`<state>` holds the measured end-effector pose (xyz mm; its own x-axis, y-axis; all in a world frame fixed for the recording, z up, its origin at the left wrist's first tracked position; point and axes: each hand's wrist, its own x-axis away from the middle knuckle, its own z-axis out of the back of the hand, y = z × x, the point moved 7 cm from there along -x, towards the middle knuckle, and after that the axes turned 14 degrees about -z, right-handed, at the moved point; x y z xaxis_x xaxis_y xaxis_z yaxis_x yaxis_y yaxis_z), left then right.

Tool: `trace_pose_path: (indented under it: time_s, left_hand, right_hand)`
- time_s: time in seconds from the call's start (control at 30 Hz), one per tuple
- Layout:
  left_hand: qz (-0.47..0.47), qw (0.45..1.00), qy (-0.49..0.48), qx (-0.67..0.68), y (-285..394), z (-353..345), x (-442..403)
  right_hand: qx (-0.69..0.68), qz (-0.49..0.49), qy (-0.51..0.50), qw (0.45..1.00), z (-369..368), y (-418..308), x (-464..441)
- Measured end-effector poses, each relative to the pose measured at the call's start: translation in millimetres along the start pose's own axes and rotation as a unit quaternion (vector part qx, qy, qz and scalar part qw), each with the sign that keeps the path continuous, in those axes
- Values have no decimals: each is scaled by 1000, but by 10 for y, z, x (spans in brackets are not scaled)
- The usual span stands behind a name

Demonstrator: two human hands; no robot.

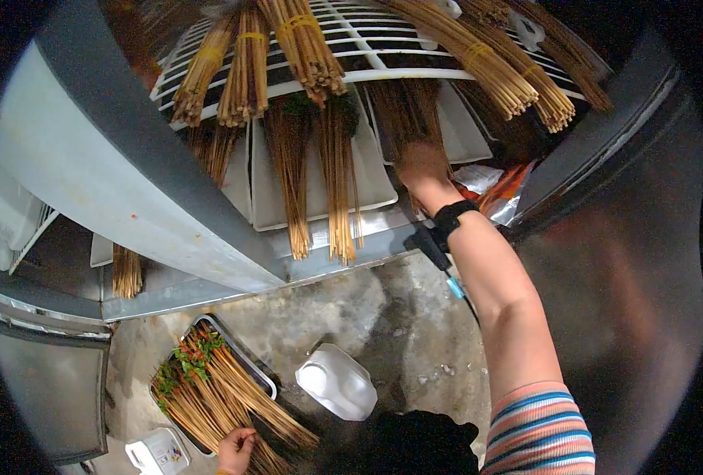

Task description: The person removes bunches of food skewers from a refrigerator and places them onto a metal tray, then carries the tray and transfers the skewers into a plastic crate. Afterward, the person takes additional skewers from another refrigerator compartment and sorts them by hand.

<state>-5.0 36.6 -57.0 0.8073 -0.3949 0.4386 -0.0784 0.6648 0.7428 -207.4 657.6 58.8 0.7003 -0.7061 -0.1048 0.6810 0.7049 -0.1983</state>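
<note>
My right arm reaches into an open refrigerator, with a black strap at the wrist. My right hand [424,162] is blurred against a dark bunch of skewers [408,111] on the lower shelf, and its fingers cannot be made out. Down at the bottom, my left hand [236,451] has its fingers curled together at the stick ends of a pile of skewers [225,388]. Green leafy food shows at the far end of that pile. The pile lies across a dark-rimmed tray [260,381] on the floor.
Tied stick bundles [308,47] overhang a white wire rack [407,75]. Beneath it, white trays [375,178] hold more skewers. A metal post [161,150] divides the refrigerator. A white plastic jug [335,381] and another white container [157,453] are on the wet concrete floor [312,309].
</note>
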Motion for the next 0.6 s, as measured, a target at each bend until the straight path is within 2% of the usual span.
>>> trace_pose_path:
  time_s: [0.03, 0.1, 0.17, 0.2, 0.27, 0.3, 0.37, 0.43, 0.5, 0.57, 0.6]
  left_hand:
    - [-2, 1000, -2, 0, -68, -33, 2]
    - [-23, 999, 4, 21, -153, -63, -15]
    - [-17, 1000, 12, 12, -23, -37, -7]
    - [-5, 1000, 19, 7, 14, -23, 6]
    - [-11, 999, 19, 38, -268, -78, 21]
    - [-16, 997, 20, 71, -356, -110, 13]
    - [-25, 997, 12, 74, -272, -131, -2]
    - [-29, 997, 4, 72, -281, -118, -7]
    - [-66, 995, 8, 69, -366, -114, -24]
    - [-40, 993, 40, 107, -16, -96, -11]
    - [-39, 995, 42, 86, 65, -79, -15]
  right_hand:
    - [35, -45, -98, 994, -119, -18, 1]
    - [207, 48, 25, 977, -110, -310, 272]
    - [5, -95, 24, 995, -96, -191, 185]
    - [3, -97, 25, 995, -58, -182, 204]
    - [165, 5, -71, 984, -89, -268, 321]
    - [165, 3, -68, 984, 41, -296, 358]
    - [136, -29, -188, 972, 113, -340, 452]
    - [150, -30, -178, 972, -161, -276, 356]
    - [-6, -132, -52, 990, -257, -48, 239]
    - [-87, -117, -89, 985, -332, 170, 172]
    - [-68, -74, 54, 993, -415, 308, 89]
